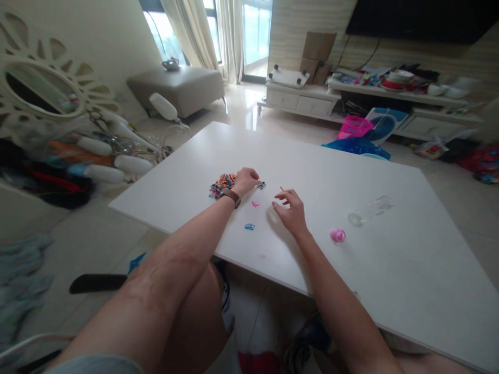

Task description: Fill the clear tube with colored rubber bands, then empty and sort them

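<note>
My left hand (246,181), a brown band on its wrist, reaches over the table beside a heap of small multicoloured clip-like pieces (222,185). Its fingers are curled together, with the tips at a little group of black pieces (262,185); what they pinch, if anything, is hidden. To the right, my right hand (291,210) hovers with thumb and fingers apart. A small orange-red piece (281,188) shows just beyond its fingertips; I cannot tell if they touch. Pink pieces (255,204) lie between the hands, and blue pieces (249,226) lie closer to me.
On the white table (390,270), a pink object (338,236) and a clear glass bottle (370,211) lying on its side are to the right. White lamp shades (132,164) stand by the left edge. Beyond the far side is a pink basket (354,127).
</note>
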The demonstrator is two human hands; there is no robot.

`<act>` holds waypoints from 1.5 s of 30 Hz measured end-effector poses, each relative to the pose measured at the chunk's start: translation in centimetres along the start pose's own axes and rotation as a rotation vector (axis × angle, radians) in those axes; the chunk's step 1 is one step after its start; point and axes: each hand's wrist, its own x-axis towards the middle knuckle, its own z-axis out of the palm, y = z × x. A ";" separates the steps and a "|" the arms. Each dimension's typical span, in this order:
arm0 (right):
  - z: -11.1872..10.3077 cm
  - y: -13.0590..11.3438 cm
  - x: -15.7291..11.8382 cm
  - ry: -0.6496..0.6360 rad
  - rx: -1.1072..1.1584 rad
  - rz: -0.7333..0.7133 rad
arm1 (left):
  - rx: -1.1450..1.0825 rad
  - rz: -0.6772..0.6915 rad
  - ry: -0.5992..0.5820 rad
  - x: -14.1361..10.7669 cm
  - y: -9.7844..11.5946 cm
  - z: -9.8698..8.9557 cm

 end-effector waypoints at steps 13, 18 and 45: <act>0.1 0.1 -0.1 -0.011 0.008 -0.016 | 0.166 0.024 -0.125 -1.4 -1.7 -7.0; 0.1 0.2 -0.1 -0.022 0.003 -0.022 | 0.300 0.015 -0.306 -1.6 -2.5 -7.7; -0.1 -0.1 -0.1 -0.049 0.000 0.004 | 0.392 0.076 -0.351 -2.1 -2.3 -8.8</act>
